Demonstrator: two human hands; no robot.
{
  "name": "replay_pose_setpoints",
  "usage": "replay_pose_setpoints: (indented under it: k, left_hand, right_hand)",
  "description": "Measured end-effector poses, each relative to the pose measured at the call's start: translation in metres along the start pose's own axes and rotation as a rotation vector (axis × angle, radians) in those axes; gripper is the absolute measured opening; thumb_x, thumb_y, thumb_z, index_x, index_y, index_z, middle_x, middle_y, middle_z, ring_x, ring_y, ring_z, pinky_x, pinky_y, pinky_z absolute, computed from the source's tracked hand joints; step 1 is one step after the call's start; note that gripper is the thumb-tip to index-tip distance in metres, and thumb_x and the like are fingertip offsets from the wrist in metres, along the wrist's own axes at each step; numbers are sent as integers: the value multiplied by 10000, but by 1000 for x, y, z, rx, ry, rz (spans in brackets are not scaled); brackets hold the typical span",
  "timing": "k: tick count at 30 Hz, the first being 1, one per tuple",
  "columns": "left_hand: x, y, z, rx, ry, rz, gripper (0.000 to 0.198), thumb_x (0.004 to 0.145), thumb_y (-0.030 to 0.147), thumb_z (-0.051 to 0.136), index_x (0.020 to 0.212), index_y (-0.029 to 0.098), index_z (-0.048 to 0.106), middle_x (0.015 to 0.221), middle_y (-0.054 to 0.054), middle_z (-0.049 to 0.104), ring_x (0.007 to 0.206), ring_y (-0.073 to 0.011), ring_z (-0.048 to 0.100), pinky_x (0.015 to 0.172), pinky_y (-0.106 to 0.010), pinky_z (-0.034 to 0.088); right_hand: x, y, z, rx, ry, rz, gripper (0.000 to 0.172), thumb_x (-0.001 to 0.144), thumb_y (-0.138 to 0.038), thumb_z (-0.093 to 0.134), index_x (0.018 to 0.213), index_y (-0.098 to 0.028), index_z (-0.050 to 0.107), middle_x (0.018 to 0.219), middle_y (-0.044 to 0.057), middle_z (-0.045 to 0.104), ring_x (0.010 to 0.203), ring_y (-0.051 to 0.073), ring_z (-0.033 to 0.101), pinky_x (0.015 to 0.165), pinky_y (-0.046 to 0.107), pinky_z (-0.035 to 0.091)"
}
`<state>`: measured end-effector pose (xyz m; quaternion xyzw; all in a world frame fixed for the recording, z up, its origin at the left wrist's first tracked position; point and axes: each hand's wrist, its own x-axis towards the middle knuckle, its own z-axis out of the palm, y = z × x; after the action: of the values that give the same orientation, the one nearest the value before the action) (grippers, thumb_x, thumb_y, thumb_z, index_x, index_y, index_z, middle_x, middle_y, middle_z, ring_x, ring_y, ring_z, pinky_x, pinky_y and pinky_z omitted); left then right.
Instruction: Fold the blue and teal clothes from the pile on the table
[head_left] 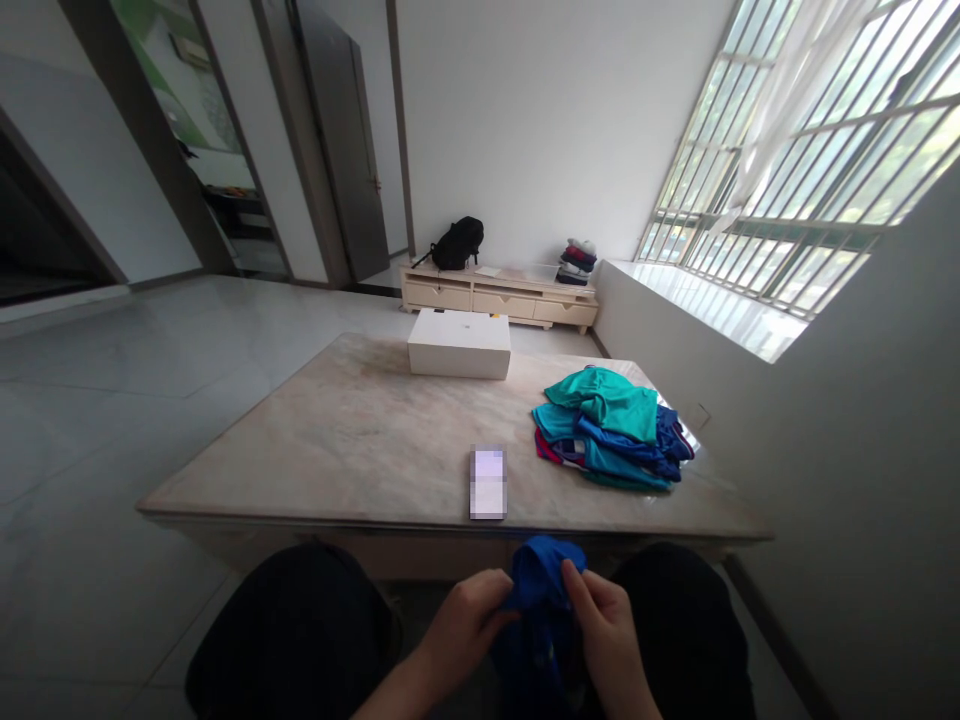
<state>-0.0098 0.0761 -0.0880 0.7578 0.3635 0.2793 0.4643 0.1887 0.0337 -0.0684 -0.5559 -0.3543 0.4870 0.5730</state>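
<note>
A blue garment [546, 575] hangs between my knees, just in front of the table edge; its lower part falls into shadow, so its kind is unclear. My left hand [474, 615] is closed on its left side. On its right side, my right hand [602, 618] pinches the fabric between thumb and fingers. Beyond my hands, a phone [488, 483] with a lit, blurred screen lies at the table's near edge. To the right of it rests a heap of teal, blue and red clothes [607, 425].
A marble-topped table [337, 430] spans the space before me, with a white box [459, 343] at its far side. Behind it, a low cabinet [502, 300] bears a black backpack [458, 243] and a stack of folded clothes [576, 262]. A barred window [802, 150] is at right.
</note>
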Motion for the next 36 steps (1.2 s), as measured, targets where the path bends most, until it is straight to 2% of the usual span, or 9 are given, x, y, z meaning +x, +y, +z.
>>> replay_pose_setpoints:
  k: [2,5,12,15,18,21,25,31,36]
  left_hand:
    - [2,-2,-1,28,47,40,299,1013,429,539,909,203,704,944,-75,716,915,-251,643,842,-312,459]
    - [3,-2,-1,31,83,82,270,1029,381,515,951,211,710,962,-65,725,934,-239,659,851,-299,455]
    - [2,1,-4,13,125,-9,239,994,282,509,1087,230,723,1090,-53,754,1013,-246,675,908,-290,465]
    - [0,1,-6,-20,-14,-68,216,973,366,596,996,214,747,981,-30,757,922,-234,672,824,-275,463]
    - [-2,-1,-2,-100,-163,-21,395,943,556,620,974,187,756,929,-35,742,862,-231,650,776,-272,456]
    - [-1,-5,3,-162,-44,21,565,938,687,543,1058,167,730,981,-75,730,877,-246,637,798,-294,468]
    - [3,-5,1,-128,188,-5,498,844,610,737,1112,197,666,1006,-62,709,904,-247,637,822,-300,473]
    - [1,3,-3,-59,195,67,124,978,296,577,1001,204,657,946,-44,685,885,-215,642,820,-287,466]
    - [5,-3,-6,-106,321,-27,197,975,335,551,1044,198,675,997,-78,728,957,-259,676,863,-327,488]
  right_hand:
    - [0,-10,-9,-133,49,-80,603,815,-650,726,513,-173,512,538,-40,351,532,97,288,483,249,238]
    - [0,-17,-14,-134,89,-118,591,832,-650,705,530,-168,546,549,-30,384,546,106,313,497,256,256]
    - [5,-16,-1,296,167,55,397,670,-543,894,726,-177,750,690,17,667,669,190,600,636,306,552]
    - [9,-21,3,517,155,114,355,642,-457,931,820,-202,758,810,33,744,720,199,661,667,307,582]
    - [11,-24,5,554,148,153,329,652,-408,933,833,-204,749,782,19,744,662,172,653,603,259,558]
    - [9,-23,9,488,107,192,383,637,-421,946,868,-179,759,742,16,729,609,152,620,541,228,512]
    - [2,-15,15,354,-67,196,427,735,-526,874,880,-142,754,722,24,703,597,135,584,547,218,469]
    - [1,2,16,187,-182,186,444,756,-542,854,780,-153,640,631,-35,562,537,80,439,510,192,327]
    - [5,8,14,88,-331,96,469,690,-456,907,763,-182,533,602,-80,451,550,68,326,540,201,255]
